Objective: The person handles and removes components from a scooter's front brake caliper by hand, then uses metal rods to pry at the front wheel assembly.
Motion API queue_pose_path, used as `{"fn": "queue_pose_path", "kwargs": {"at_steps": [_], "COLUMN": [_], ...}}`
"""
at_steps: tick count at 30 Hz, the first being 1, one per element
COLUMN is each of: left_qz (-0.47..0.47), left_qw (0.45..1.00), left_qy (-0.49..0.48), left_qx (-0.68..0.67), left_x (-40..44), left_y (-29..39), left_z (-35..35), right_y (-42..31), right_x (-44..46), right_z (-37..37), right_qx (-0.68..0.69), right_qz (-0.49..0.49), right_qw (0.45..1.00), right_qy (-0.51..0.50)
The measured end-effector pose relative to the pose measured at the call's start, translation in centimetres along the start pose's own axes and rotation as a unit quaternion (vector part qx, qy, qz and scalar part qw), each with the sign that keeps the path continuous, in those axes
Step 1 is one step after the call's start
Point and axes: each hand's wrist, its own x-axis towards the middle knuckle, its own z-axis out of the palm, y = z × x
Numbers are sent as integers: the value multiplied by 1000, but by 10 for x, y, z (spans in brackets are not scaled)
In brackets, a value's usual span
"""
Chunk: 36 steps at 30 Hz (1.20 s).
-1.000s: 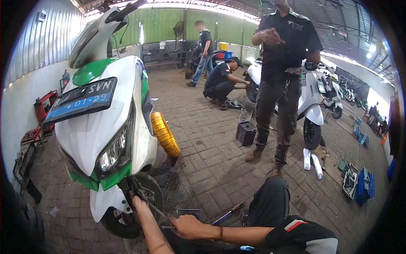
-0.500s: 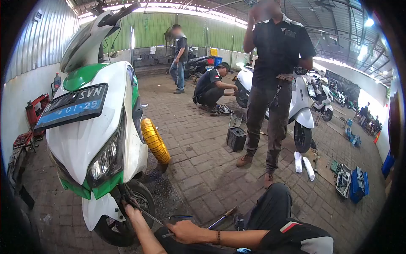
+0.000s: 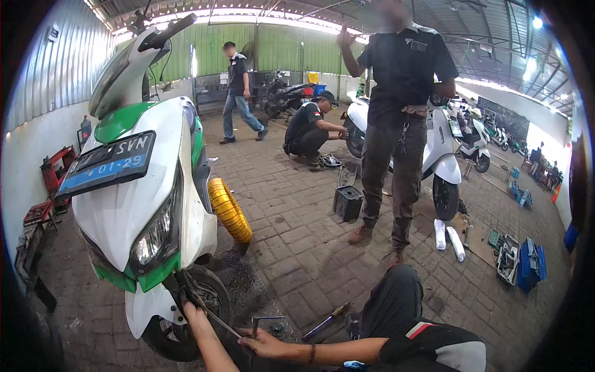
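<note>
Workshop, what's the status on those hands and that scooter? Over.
Left hand by the front wheel of the white-and-green scooter, grip unclear. Right hand closed on a metal rod. Nothing visibly blocking either hand.

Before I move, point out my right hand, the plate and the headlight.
Right hand (image 3: 264, 344): head view, on the back of the hand.
Plate (image 3: 106, 165): head view, on the middle of its face.
Headlight (image 3: 150, 244): head view, on the clear lens.
</note>
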Motion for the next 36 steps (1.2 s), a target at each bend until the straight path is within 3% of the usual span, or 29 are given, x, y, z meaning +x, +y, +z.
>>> {"fn": "queue_pose_path", "kwargs": {"at_steps": [1,2,4,8,10,13,18,21,23,25,26,29,33,34,36], "left_qz": [20,21,0,-23,14,-1,23,-50,18,-37,-42,44,85,93,102], "left_qw": [999,999,990,992,998,998,998,993,991,993,993,995,989,993,983], "left_qy": [-8,-10,-75,-117,-63,-65,-54,-104,17,4,-3,-75,-110,-4,104], "left_qx": [36,37,120,43,4,23,17,37,130,109,112,51,45,78,111], "left_x": [2,3,1,-3,-2,-1,17,-12,-14,-24,-29,-40,-55,-47,-37], "left_y": [0,2,7,3,0,3,-5,4,1,1,-1,0,1,-1,-5], "left_z": [-1,-3,-7,3,8,5,-10,8,17,23,26,35,45,43,38], "right_y": [1,3,-4,-24,-14,-25,-19,-75,-79,-54,-47,-28,-38,-33,-27], "right_x": [0,-1,-5,-13,-9,-17,-36,-55,-68,-66,-67,-70,-74,-73,-72], "right_z": [2,0,-10,-8,3,-17,-75,-110,-128,-156,-163,-176,-179,-182,-183], "right_qx": [114,115,252,234,176,155,54,12,8,46,29,24,28,-23,-72], "right_qz": [101,99,258,248,158,109,178,191,183,162,159,136,118,141,164], "right_qw": [988,988,933,940,970,982,981,980,983,981,985,990,992,989,983], "right_qy": [15,15,4,5,50,-20,-47,-50,-31,-92,-62,-33,-16,-21,-26]}}
